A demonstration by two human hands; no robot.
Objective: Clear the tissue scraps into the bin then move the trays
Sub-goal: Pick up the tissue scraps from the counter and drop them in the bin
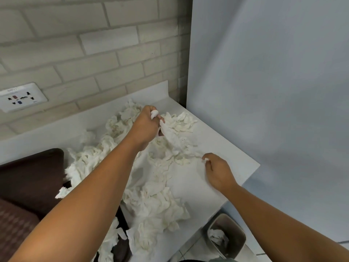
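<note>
Many tissue scraps lie heaped across the desk from its far edge to its near edge, some spilling onto a dark brown tray at the left edge. The left hand is curled round a wad of tissue near the far right corner, with a strip trailing down to the heap. The right hand pinches a small scrap by the right edge. The bin stands on the floor just off the near right corner, with some tissue already in it. It would pay to gather a full fistful in each hand, sweep loose bits toward that corner, and carry low so trailing strips do not fall beside the bin.
</note>
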